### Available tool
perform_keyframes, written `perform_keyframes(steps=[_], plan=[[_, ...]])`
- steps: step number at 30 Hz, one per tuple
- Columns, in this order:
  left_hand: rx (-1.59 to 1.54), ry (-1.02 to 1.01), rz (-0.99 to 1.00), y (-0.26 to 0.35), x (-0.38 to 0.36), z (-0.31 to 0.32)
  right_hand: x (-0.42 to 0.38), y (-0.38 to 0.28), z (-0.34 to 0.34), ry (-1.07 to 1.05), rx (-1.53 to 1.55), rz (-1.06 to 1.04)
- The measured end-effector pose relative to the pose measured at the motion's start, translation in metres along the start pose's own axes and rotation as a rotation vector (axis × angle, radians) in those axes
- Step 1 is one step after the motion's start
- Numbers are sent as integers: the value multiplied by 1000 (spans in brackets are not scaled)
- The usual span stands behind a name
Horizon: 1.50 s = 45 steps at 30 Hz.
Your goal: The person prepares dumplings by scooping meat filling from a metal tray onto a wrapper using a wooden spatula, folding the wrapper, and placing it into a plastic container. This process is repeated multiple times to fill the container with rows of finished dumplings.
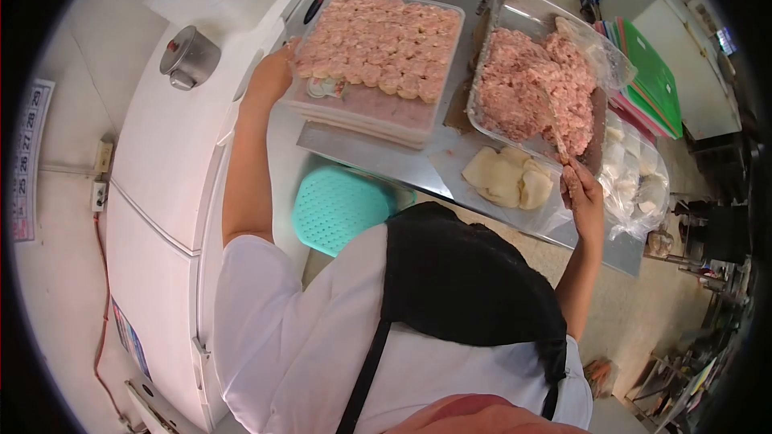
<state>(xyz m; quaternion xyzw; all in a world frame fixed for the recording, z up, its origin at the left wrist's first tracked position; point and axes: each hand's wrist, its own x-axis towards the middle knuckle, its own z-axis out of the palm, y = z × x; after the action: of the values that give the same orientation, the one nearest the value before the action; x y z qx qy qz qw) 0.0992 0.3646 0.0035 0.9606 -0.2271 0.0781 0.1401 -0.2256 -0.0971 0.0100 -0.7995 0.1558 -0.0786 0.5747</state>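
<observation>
A clear plastic container (429, 135) of round meat dumplings (378, 40) in close rows rests on the metal table, with more trays stacked under it. Gripping its left side is my left hand (276, 72), the fingers partly hidden at the rim. Pink ground meat (515, 80) fills much of a deep metal pan (515, 2) on the right. My right hand (583, 197) is closed around the handle of a thin spatula (553, 116), its far end in the meat. Just left of that hand lie pale dough wrappers (507, 177).
A plastic bag of white pieces (635, 169) sits right of the pan, near green and red plastic sheets (650, 72). Below the table's front edge stands a turquoise stool (342, 209). The white refrigerator (153, 169) at left carries a metal pot (193, 56).
</observation>
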Motion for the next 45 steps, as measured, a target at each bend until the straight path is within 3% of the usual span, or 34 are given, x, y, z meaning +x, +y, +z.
perform_keyframes(steps=[3, 6, 7, 9, 11, 13, 14, 17, 18, 21, 24, 28, 31, 32, 33, 36, 39, 41, 42, 45], plan=[[173, -143, -177, 7, 7, 2, 11, 10, -22, -54, -95, -61], [133, 209, 108, 60, 0, -9, 31, 20, -65, -42, -576, -252], [26, 207, 140, 86, -1, -12, 37, 22, -83, -75, -736, -278], [-182, 205, 182, 148, -11, -9, 52, 4, -118, -201, -1061, -103], [-500, 21, 152, 216, -29, 12, 65, -6, -141, -153, -1200, -140], [-746, -187, 391, 294, -41, 28, 83, 12, -152, -47, -1376, -364], [-787, -239, 568, 319, -44, 52, 89, 32, -145, -22, -1397, -378], [-817, -476, 652, 377, -64, 125, 71, 33, -110, -47, -1320, -501], [-802, -531, 651, 388, -70, 144, 63, 24, -101, -100, -1360, -445], [-388, -430, 772, 400, -82, 174, 55, 41, -103, -213, -1308, -459], [-443, -221, 806, 402, -84, 189, 42, 47, -108, -345, -1284, -629], [-522, -434, 665, 404, -75, 184, 70, 5, -150, -331, -1401, -471], [-764, -561, 391, 402, -72, 168, 106, 24, -157, -86, -1329, -719], [-867, -571, 257, 400, -72, 163, 118, 56, -146, -56, -1252, -696], [-968, -578, 121, 397, -72, 157, 112, 59, -140, -133, -1236, -671], [-992, -593, 7, 392, -66, 129, 80, 56, -125, -340, -1196, -626], [-816, -466, 112, 390, -71, 117, 76, 50, -136, -442, -1219, -550], [-933, -465, -17, 388, -67, 111, 91, 22, -152, -441, -1270, -387], [-991, -463, -82, 388, -64, 108, 98, 20, -155, -437, -1336, -403], [-1001, -246, -23, 387, -51, 97, 94, 66, -130, -336, -1223, -662]])
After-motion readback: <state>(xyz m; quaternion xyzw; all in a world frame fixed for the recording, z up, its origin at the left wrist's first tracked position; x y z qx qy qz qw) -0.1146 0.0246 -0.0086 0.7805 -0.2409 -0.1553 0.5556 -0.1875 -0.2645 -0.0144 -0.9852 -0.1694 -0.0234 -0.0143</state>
